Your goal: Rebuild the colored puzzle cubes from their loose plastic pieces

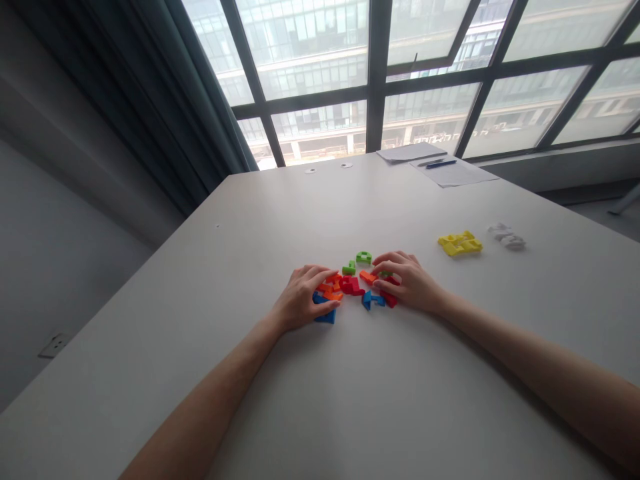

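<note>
On the white table lies a small cluster of coloured plastic pieces. My left hand (303,300) cups the left side of it, thumb and fingers apart, over orange pieces (332,288) and a blue piece (326,313) that it partly covers. At the right side my right hand (407,283) has its curved fingers apart, fingertips beside an orange piece (369,277) and above a partly hidden red piece (389,296). Between the hands are a red piece (352,286) and a blue piece (373,301). Behind them sit green pieces (364,257); one is partly covered by the right hand.
To the right lie a group of yellow pieces (460,243) and a group of white pieces (507,236). Papers (460,175) with a blue pen (441,164) rest at the far edge, by the window. A dark curtain (200,100) hangs at the left.
</note>
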Demonstrator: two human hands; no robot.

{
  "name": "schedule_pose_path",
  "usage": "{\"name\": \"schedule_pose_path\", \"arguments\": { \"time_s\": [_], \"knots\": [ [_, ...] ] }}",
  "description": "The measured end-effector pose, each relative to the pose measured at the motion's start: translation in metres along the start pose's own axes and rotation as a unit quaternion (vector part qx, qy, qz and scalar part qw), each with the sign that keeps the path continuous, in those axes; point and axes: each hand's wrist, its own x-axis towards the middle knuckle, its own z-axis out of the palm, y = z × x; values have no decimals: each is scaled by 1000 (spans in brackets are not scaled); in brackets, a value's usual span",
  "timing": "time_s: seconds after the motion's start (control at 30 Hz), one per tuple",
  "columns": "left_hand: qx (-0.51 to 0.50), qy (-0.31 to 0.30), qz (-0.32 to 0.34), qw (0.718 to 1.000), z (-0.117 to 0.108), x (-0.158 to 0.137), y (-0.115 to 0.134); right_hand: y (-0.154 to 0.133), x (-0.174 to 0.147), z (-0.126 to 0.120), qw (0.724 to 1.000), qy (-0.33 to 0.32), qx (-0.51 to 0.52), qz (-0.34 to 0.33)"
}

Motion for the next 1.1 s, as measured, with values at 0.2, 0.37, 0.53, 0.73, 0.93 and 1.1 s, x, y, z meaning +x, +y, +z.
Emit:
{"name": "schedule_pose_path", "arguments": {
  "time_s": [0.2, 0.37, 0.53, 0.73, 0.93, 1.1],
  "knots": [
    [-15, 14, -6, 1000, 1, 0, -1, -1, 0, -1, 1000, 5, 10, 5],
    [-14, 14, -7, 1000, 1, 1, 0, 0, 1, -1, 1000, 7, 25, 3],
    [-16, 27, -11, 999, 1, 0, 0, 1, 1, -1, 998, 29, 49, -13],
    [-13, 30, -11, 999, 1, 0, 0, -1, 1, -3, 997, 43, 65, 4],
    [-12, 27, -8, 1000, 0, 0, 2, -1, 1, -2, 999, -8, 27, -20],
    [-14, 26, -9, 1000, 0, 0, 2, 0, 1, -2, 999, -22, 25, -21]
  ]
}}
